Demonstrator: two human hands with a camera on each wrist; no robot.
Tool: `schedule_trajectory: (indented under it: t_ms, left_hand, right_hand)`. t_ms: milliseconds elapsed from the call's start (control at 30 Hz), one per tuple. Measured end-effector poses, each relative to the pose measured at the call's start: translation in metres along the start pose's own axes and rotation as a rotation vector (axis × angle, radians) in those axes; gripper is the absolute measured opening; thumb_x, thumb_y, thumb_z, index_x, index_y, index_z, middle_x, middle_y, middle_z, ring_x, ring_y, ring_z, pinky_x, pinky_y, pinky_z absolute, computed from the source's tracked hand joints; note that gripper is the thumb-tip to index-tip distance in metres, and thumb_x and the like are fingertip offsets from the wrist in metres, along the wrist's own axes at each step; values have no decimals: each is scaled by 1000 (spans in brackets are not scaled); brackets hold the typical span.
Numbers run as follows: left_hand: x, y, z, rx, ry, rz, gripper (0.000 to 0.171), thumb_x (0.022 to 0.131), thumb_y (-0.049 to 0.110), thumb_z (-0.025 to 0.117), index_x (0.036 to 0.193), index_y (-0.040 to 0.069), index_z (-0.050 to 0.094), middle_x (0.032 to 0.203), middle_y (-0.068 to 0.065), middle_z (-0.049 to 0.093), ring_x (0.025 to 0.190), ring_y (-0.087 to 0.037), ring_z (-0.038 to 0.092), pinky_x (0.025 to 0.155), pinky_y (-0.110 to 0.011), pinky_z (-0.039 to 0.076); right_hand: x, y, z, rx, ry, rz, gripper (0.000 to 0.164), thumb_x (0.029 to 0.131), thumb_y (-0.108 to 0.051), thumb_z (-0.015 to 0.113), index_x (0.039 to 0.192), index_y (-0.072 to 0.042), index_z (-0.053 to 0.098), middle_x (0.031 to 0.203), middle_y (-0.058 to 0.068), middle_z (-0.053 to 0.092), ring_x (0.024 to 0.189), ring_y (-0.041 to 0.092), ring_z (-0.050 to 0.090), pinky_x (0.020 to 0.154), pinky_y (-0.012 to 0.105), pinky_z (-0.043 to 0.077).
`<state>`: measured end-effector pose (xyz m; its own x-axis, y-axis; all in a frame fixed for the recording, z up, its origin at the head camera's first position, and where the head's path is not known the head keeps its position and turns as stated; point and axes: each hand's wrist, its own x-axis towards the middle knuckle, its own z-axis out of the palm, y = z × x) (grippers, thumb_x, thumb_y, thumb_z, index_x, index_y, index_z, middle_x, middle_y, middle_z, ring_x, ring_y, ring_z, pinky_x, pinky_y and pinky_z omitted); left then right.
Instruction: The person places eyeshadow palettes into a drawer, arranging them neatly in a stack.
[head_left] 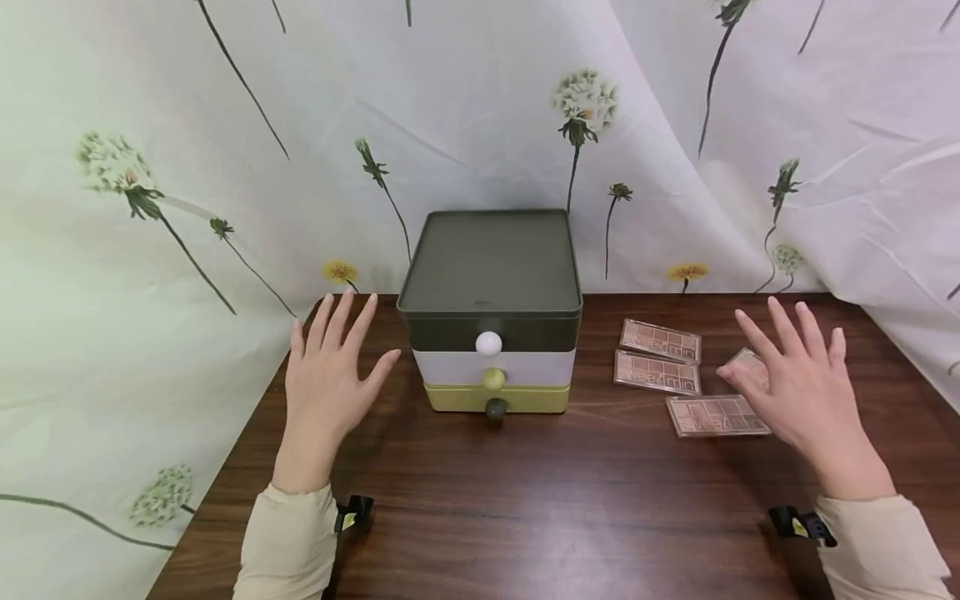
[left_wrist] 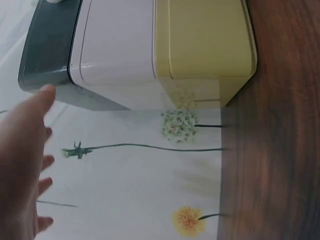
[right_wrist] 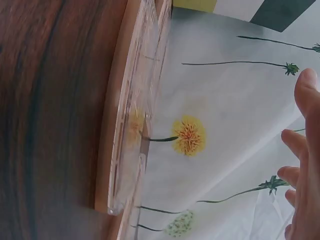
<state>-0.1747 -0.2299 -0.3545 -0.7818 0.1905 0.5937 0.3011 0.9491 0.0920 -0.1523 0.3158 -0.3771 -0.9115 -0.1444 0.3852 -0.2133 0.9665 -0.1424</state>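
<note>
A three-tier drawer box [head_left: 491, 275] stands at the back middle of the table, its dark green top tier over a lilac one and a yellow-green one. Each tier has a round knob on its front, and all three sit closed. My left hand [head_left: 327, 379], fingers spread and holding nothing, hovers just left of the box. To the right lie several clear-lidded eyeshadow palettes [head_left: 657, 372]. Over the rightmost of them my right hand [head_left: 806, 392] is held with spread fingers, partly hiding one palette [head_left: 750, 367]. In the right wrist view a palette [right_wrist: 132, 100] shows edge-on.
The dark wood table [head_left: 540, 517] reaches back to a white cloth [head_left: 480, 108] printed with dandelions, which hangs behind and along the left side. A black wrist strap [head_left: 354, 512] is on the left sleeve, and another strap [head_left: 802, 525] on the right.
</note>
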Motion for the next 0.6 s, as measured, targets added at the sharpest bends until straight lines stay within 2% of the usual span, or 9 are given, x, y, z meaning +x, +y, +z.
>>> schedule_trajectory:
  t_ms: [267,433,600]
  left_hand:
    - [13,3,3,-136,77,71,75,98,69,27,156,22,35,160,-6,29,147,-29,23,115,-59,14]
    - [22,5,6,-207,126,72,72,99,66,30,154,20,39,159,-6,32,147,-28,25,114,-57,19]
    - [29,11,8,-352,149,53,69,101,62,35,153,17,41,159,-3,32,145,-27,28,109,-59,28]
  right_hand:
    - [0,-2,6,46,-7,-23,70,98,-49,56,157,-20,31,161,21,19,149,40,1,110,68,-4]
    - [2,-5,8,51,-1,-42,70,97,-48,57,156,-18,34,159,23,21,149,41,3,110,68,1]
    - [2,-6,8,50,8,-53,69,97,-47,58,154,-17,36,158,24,23,148,41,6,111,67,5]
